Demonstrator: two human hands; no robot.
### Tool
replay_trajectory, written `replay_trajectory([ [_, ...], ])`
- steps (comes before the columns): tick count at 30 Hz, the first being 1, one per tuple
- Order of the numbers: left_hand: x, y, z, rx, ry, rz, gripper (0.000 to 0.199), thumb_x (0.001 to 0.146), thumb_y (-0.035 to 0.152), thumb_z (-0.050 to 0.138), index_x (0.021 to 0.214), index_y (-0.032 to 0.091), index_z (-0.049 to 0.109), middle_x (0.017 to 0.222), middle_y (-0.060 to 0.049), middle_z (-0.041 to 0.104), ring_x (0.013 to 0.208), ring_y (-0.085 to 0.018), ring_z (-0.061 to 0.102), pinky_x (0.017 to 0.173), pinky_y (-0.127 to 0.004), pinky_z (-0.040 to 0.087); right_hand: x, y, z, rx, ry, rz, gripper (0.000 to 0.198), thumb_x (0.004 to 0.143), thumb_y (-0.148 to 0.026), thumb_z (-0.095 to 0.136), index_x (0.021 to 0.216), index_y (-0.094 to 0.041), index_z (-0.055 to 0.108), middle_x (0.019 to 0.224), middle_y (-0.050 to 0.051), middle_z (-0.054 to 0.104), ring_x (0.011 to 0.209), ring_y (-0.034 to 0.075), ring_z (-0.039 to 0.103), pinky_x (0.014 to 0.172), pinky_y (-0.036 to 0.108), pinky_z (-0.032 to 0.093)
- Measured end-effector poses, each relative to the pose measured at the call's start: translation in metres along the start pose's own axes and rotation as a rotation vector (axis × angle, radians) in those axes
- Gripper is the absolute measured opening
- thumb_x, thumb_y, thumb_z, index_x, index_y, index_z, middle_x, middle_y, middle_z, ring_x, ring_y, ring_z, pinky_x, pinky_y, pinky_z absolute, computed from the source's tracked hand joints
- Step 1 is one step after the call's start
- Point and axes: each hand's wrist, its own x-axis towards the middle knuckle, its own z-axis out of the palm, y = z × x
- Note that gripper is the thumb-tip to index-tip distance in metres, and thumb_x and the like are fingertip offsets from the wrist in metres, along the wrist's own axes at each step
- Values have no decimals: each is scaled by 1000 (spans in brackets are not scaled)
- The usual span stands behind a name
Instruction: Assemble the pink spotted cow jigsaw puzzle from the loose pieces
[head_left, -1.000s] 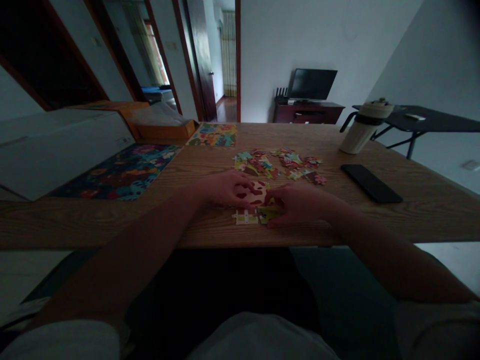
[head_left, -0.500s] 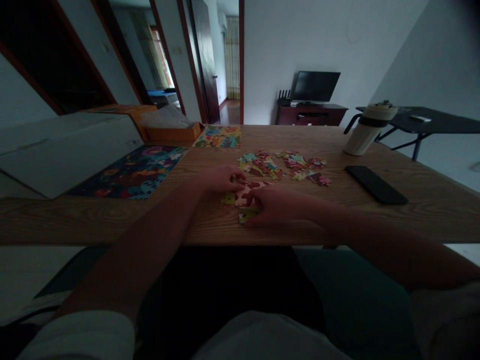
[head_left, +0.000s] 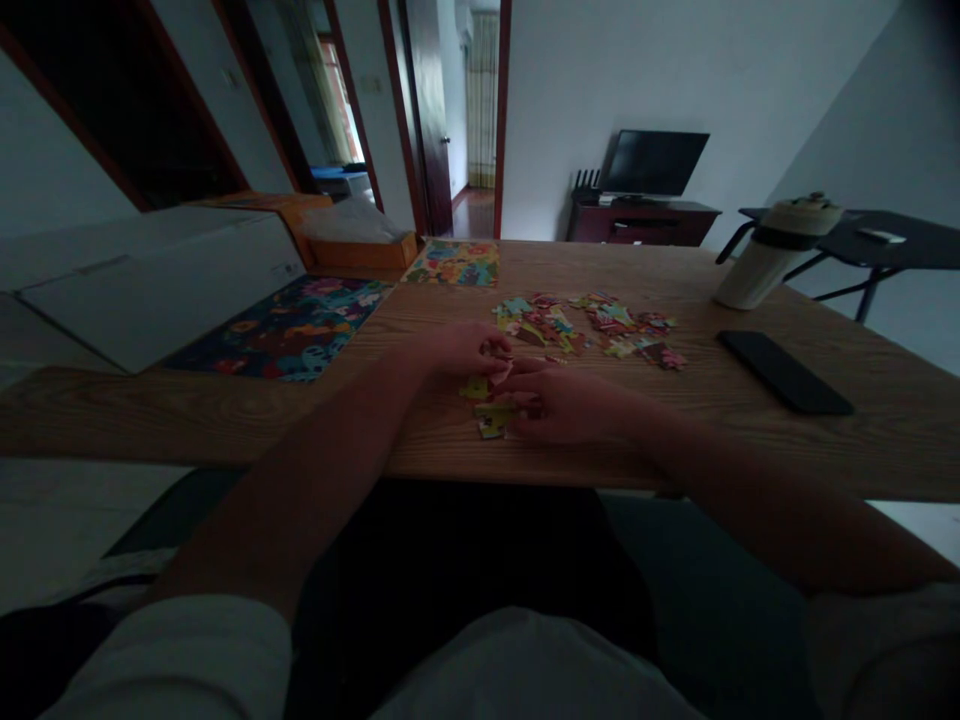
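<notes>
My left hand (head_left: 466, 350) has its fingers curled down on the edge of a pink puzzle piece (head_left: 501, 374). From the other side, my right hand (head_left: 562, 402) reaches over the same small group, its thumb and fingers closed about a yellow-green puzzle piece (head_left: 492, 424) near me. Another yellow-green puzzle piece (head_left: 473, 387) lies just below my left fingers. Much of the pink part is hidden under my right hand, so I cannot tell how the pieces join. Beyond my hands lies a loose heap of puzzle pieces (head_left: 611, 318).
A dark phone-like slab (head_left: 784, 372) and a cream flask (head_left: 765, 260) stand on the right of the wooden table (head_left: 420, 440). At left are a dark picture sheet (head_left: 300, 325), a white box (head_left: 165, 280), an orange box (head_left: 367, 252) and a bright picture sheet (head_left: 457, 262).
My right hand has shifted over the pink part, covering more of it, and the near yellow-green piece sits closer to the others. The whole view has swung slightly left.
</notes>
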Motion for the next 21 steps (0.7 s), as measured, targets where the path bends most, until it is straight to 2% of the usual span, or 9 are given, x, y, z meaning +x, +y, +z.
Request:
replay_trajectory([
  [7,0,1,0,5,8,-1,41,90,44,59,123,20,67,119,-7,70,105,-22,64,88,-30,46,8,-11,17,-86,49,23,45,91,-54,60,125,-26,71,136,10,64,122,31,58,103,43,41],
  [12,1,0,0,1,4,1,43,90,46,59,122,20,67,119,-7,70,104,-22,64,89,-31,46,11,-10,27,-104,101,6,51,92,-56,59,132,-25,68,145,12,56,127,32,56,107,45,39],
  [17,3,-4,2,31,26,21,45,90,49,58,124,21,67,119,-7,70,103,-23,63,89,-31,46,10,-9,25,-110,95,-8,52,94,-56,56,135,-25,66,150,11,52,130,32,53,111,45,36],
  [21,4,-6,4,38,22,22,46,90,49,58,124,20,67,119,-7,70,103,-22,63,88,-30,46,8,-8,23,-130,106,-45,50,94,-54,57,136,-27,65,158,9,43,137,32,47,113,44,35],
])
